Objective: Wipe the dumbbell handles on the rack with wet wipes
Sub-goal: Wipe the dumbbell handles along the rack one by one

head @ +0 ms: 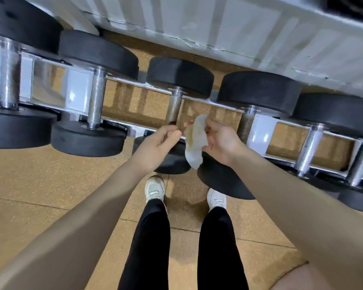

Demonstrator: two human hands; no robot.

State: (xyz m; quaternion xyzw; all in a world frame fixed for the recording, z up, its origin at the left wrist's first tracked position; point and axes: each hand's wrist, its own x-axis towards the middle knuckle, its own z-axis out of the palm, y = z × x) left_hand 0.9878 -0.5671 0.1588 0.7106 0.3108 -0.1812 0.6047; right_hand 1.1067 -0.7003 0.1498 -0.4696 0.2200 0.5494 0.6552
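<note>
Here the right hand (220, 141) pinched the wet wipe (195, 143); the left hand (159, 143), curled, held nothing; next, wrap the nearest handle (174, 107).

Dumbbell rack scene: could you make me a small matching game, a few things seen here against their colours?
Things:
1. wet wipe
2. dumbbell heads
3. dumbbell handles
4. floor

Colours:
a. black
b. tan
c. whitish, with yellowish stains
d. silvery metal

Pairs: 1-c, 2-a, 3-d, 4-b. The wipe is held in the right hand.
</note>
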